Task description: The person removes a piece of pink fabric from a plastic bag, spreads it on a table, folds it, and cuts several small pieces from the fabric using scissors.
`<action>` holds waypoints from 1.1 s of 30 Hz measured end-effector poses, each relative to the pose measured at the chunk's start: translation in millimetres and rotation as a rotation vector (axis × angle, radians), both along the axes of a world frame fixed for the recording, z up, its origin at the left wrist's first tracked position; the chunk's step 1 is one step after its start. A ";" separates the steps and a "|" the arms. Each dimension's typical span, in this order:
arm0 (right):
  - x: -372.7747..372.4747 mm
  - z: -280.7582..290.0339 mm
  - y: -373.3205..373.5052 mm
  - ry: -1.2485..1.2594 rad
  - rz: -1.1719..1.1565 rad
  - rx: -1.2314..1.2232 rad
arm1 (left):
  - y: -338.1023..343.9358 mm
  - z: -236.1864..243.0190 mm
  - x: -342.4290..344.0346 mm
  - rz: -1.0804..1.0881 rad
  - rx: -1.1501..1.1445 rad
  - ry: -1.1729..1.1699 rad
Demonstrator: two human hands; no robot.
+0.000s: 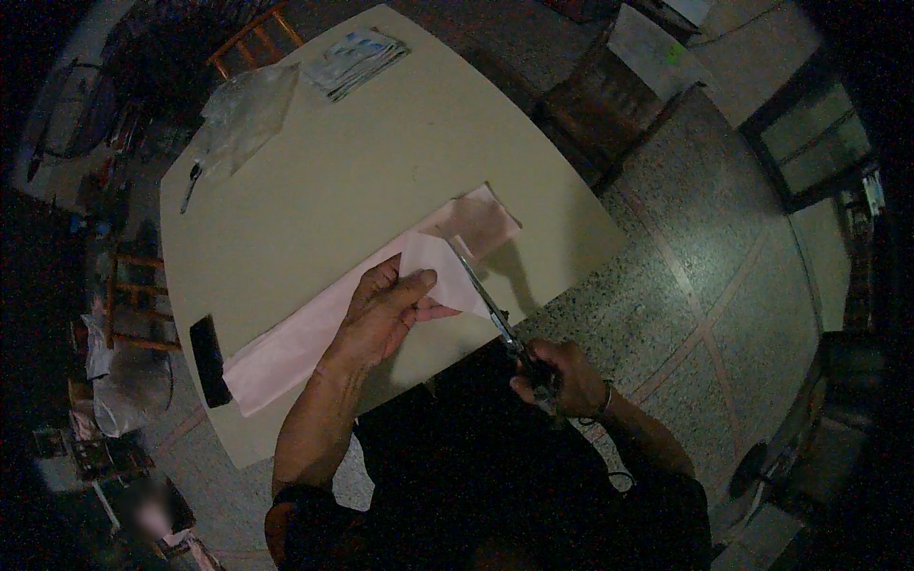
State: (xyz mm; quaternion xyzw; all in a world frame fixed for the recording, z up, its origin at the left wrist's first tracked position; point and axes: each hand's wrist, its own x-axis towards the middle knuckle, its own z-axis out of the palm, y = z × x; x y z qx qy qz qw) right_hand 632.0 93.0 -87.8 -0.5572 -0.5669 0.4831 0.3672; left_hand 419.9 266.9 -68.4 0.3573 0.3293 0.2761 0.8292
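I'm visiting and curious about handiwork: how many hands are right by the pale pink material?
2: the left hand holds the pale pink material, and the right hand grips the scissors. Farther off, darkness may hide others.

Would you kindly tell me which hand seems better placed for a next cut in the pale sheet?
Probably the right hand: it holds the scissors, whose blades point up at the pale sheet. The left hand is occupied gripping that sheet.

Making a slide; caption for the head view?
Left hand grips a pale pink sheet; right hand holds scissors at its edge.
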 end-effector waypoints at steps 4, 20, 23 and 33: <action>-0.3 -13.9 -3.0 -0.146 -0.024 0.140 | 2.0 1.8 2.0 -0.004 -0.011 -0.009; 7.7 -9.8 1.9 -0.076 0.014 0.050 | 13.8 7.9 6.0 -0.077 0.079 0.063; 12.3 -11.3 0.6 -0.046 0.045 -0.038 | 15.1 7.9 6.2 -0.091 0.092 0.063; 7.5 -1.5 8.6 0.162 -0.015 -0.208 | 15.8 1.4 4.7 -0.128 0.072 0.081</action>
